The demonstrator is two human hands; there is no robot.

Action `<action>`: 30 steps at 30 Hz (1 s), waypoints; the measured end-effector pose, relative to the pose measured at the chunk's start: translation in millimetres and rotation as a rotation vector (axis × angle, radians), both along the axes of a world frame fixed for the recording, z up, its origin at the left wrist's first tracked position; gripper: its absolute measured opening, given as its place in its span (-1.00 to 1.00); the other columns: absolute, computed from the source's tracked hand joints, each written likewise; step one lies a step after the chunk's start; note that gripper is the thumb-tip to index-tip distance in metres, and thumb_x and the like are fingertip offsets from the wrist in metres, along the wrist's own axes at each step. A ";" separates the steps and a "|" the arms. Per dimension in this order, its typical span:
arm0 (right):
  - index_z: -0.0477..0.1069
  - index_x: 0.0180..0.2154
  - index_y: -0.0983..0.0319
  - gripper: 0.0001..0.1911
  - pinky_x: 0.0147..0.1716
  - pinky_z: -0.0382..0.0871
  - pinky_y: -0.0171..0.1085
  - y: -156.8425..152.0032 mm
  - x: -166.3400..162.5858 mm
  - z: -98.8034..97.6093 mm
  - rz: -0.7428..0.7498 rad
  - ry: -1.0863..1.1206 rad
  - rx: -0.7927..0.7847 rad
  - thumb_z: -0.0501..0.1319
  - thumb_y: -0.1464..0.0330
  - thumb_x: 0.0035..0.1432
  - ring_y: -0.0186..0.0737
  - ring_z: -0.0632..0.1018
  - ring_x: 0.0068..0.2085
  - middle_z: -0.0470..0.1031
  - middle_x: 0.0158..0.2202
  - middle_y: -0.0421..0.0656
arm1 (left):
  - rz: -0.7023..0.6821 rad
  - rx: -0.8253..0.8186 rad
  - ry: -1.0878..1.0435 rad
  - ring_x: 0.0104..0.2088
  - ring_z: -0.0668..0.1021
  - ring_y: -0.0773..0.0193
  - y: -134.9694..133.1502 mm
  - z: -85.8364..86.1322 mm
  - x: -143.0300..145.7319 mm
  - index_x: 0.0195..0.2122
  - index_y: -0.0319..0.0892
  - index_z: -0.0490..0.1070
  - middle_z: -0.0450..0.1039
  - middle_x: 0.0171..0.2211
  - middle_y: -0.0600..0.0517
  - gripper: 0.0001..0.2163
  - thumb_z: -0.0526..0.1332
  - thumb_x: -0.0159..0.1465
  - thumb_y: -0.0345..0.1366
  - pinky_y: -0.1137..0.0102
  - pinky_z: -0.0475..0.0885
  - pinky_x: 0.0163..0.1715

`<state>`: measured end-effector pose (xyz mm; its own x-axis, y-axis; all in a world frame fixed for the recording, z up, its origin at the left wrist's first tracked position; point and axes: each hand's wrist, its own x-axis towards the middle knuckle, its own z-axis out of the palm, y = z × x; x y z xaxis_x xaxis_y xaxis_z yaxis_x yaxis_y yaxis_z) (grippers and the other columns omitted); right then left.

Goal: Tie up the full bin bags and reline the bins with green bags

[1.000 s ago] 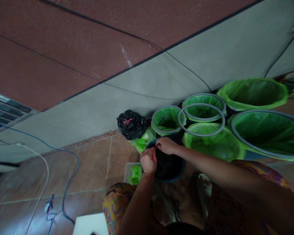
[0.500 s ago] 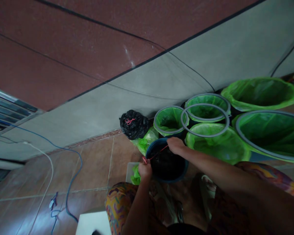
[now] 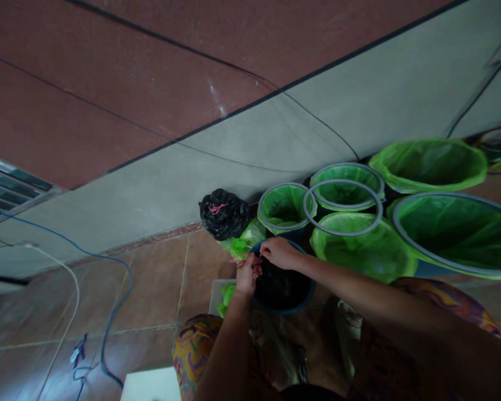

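Observation:
A blue bin [image 3: 304, 298] lined with a black bag [image 3: 281, 287] stands on the tiled floor in front of me. My left hand [image 3: 247, 274] and my right hand [image 3: 278, 253] meet over its far left rim, both pinched on a thin red string [image 3: 239, 258] at the bag's mouth. A tied black bag [image 3: 223, 213] with a red tie sits against the wall just beyond. Crumpled green plastic [image 3: 244, 242] lies between that bag and the bin.
Several bins lined with green bags [image 3: 284, 206] stand to the right, some with grey rings [image 3: 343, 206] on their rims. A white box holding green bags [image 3: 225, 295] sits left of the blue bin. Blue and white cables [image 3: 108, 312] trail over the floor at left.
Half a second ago my hands were apart with the red string stretched between them. Now they have come back together at the bin's far left rim.

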<state>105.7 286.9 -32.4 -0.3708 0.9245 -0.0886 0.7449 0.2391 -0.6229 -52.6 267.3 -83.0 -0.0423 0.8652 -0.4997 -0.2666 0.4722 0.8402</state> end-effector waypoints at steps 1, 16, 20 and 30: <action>0.61 -0.23 0.26 -0.71 -0.16 0.33 -0.32 -1.3 -2.3 1.2 0.023 0.033 0.013 0.10 0.49 0.20 -0.19 0.59 -0.16 0.65 -0.22 -0.07 | -0.031 0.020 -0.011 -0.62 0.35 0.49 -0.6 -0.8 1.5 -0.46 -0.22 0.40 0.40 -0.57 0.13 -0.71 0.41 -0.10 -0.16 0.53 0.25 -0.57; 0.51 -0.03 0.32 -0.60 -0.09 0.33 -0.32 -2.1 0.7 -17.8 0.140 0.023 -0.135 0.10 0.56 0.11 -0.15 0.55 -0.06 0.59 -0.06 0.00 | -0.387 0.335 0.415 -0.56 0.37 0.42 -6.5 3.4 2.6 -0.47 -0.21 0.50 0.38 -0.60 0.11 -0.81 0.28 0.14 -0.18 0.49 0.28 -0.47; 0.57 -0.19 0.29 -0.71 -0.17 0.33 -0.32 -4.2 1.3 -20.0 0.118 -0.173 -0.103 0.08 0.49 0.19 -0.16 0.58 -0.14 0.62 -0.18 -0.02 | -0.377 0.304 0.444 -0.58 0.41 0.42 -7.9 5.9 2.7 -0.43 -0.22 0.52 0.43 -0.57 0.10 -0.82 0.27 0.13 -0.20 0.48 0.31 -0.49; 0.62 -0.23 0.32 -0.69 -0.21 0.38 -0.27 -3.7 0.0 1.7 0.051 -0.251 -0.071 0.09 0.43 0.20 -0.05 0.61 -0.15 0.63 -0.21 0.06 | -0.093 -0.003 0.193 -0.60 0.45 0.43 -1.1 -5.7 3.8 -0.51 -0.26 0.49 0.48 -0.58 0.06 -0.78 0.43 -0.10 -0.25 0.50 0.32 -0.54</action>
<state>105.7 283.2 -30.7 -0.3752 0.8934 -0.2472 0.8662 0.2429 -0.4367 -48.8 266.2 -88.6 -0.0570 0.8683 -0.4928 -0.0561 0.4900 0.8699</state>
